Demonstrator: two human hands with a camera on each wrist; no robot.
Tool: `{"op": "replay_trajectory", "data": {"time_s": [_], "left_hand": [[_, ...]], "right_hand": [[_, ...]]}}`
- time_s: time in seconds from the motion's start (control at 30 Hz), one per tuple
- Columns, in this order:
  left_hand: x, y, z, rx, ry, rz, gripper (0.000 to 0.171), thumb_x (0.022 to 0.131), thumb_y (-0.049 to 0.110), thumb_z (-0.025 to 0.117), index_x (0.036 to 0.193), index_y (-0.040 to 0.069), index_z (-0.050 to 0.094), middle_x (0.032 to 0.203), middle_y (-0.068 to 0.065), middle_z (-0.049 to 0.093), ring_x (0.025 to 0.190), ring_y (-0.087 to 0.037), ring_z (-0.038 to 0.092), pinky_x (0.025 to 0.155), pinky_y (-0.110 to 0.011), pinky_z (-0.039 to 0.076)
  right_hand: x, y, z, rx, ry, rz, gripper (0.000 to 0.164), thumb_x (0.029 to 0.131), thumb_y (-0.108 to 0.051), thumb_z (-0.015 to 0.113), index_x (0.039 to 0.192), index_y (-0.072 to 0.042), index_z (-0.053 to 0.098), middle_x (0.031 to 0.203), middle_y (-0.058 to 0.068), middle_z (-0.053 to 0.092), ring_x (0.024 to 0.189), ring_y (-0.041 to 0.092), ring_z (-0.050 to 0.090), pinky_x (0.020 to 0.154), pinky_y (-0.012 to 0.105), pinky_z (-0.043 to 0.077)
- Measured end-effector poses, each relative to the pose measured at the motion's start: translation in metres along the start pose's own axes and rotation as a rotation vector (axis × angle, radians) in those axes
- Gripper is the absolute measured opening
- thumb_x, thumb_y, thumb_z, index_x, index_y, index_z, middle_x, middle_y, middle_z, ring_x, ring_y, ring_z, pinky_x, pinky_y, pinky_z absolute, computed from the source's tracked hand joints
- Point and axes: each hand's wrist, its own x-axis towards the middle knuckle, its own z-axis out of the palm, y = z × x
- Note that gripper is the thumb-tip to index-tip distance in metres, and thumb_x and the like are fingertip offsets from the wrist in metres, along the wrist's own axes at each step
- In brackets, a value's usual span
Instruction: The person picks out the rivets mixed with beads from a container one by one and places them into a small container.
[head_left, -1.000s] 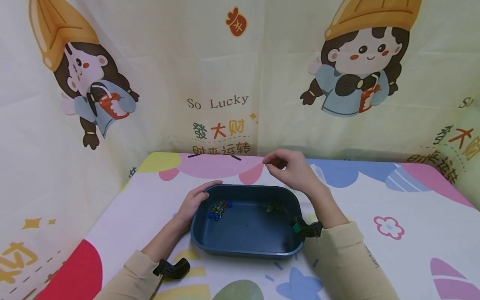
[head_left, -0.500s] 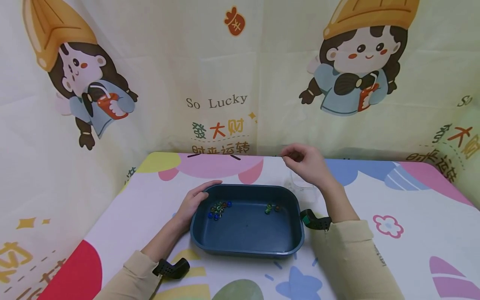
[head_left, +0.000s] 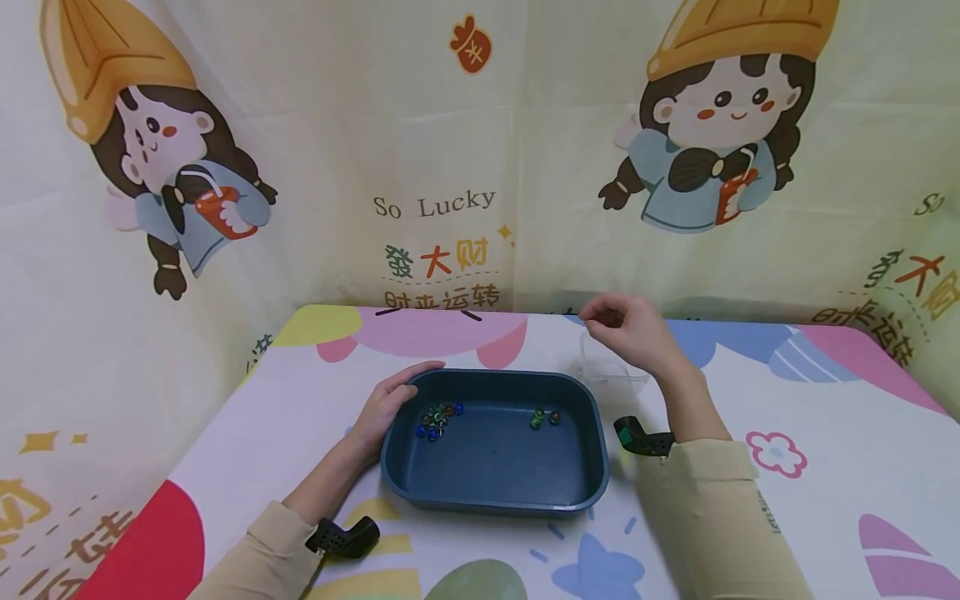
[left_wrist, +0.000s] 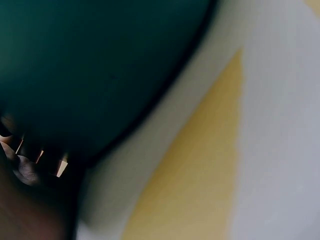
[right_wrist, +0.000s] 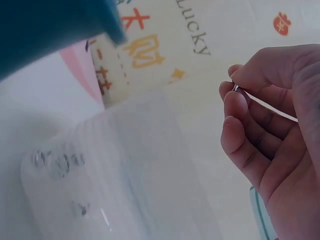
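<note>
A dark blue rectangular basin (head_left: pixel 495 467) stands on the table. My left hand (head_left: pixel 382 410) grips its back left corner, thumb over the rim. Inside, a cluster of blue, green and brown glass marbles (head_left: pixel 435 421) lies at the left. Green marbles (head_left: pixel 537 418) and a brown marble (head_left: pixel 555 417) lie at the right. My right hand (head_left: pixel 633 333) is raised over a clear plastic box (head_left: pixel 600 362) behind the basin. Between thumb and forefinger it pinches a small shiny marble (right_wrist: pixel 235 87), mostly hidden by the fingertips. Several clear marbles (right_wrist: pixel 62 160) show inside the box in the right wrist view.
A table (head_left: pixel 750 533) with a colourful printed cover carries everything. Behind it hangs a cream cloth (head_left: pixel 562 167) with cartoon figures and lettering. Black wrist cameras (head_left: pixel 345 537) are strapped to both forearms.
My right hand has moved right, from behind the basin's back rim to over the clear box, uncovering part of the box and the right-hand marbles. The left hand has stayed on the basin.
</note>
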Motion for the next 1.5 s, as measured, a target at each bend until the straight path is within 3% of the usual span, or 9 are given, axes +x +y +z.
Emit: {"op": "replay_trajectory", "data": {"time_s": [0.23,0.53,1.07,1.5], "left_hand": [[0.001,-0.001,0.000,-0.009,-0.006,0.004,0.052,0.099,0.002,0.029,0.147,-0.005,0.046,0.151,-0.021,0.045,0.131,-0.033,0.049,0.105,-0.032,0.044],[0.002,-0.001,0.000,0.000,-0.006,0.009,0.051,0.099,0.002,0.029,0.147,-0.005,0.046,0.151,-0.020,0.046,0.132,-0.032,0.048,0.105,-0.032,0.043],[0.001,0.000,0.000,0.012,0.002,0.004,0.052,0.098,0.002,0.029,0.147,-0.005,0.047,0.152,-0.019,0.045,0.134,-0.033,0.046,0.109,-0.036,0.040],[-0.001,0.000,0.001,0.022,0.000,0.012,0.052,0.099,0.002,0.029,0.147,-0.005,0.047,0.151,-0.020,0.045,0.135,-0.036,0.045,0.107,-0.032,0.042]], "right_hand": [[-0.003,0.008,-0.005,-0.011,-0.060,0.061,0.014,0.095,-0.004,0.062,0.104,0.002,0.071,0.098,0.014,0.070,0.083,0.025,0.063,0.076,0.036,0.051],[-0.006,0.013,-0.011,-0.045,-0.136,0.102,0.013,0.095,-0.006,0.063,0.102,0.000,0.072,0.099,0.011,0.068,0.086,0.025,0.061,0.079,0.038,0.051],[-0.008,0.011,-0.016,-0.036,-0.127,0.165,0.020,0.098,-0.015,0.063,0.111,-0.002,0.070,0.102,0.010,0.067,0.089,0.025,0.060,0.081,0.040,0.050],[-0.005,-0.009,-0.015,0.021,-0.110,0.111,0.022,0.098,-0.017,0.064,0.114,-0.002,0.068,0.104,0.012,0.068,0.089,0.026,0.060,0.079,0.037,0.051]]}}
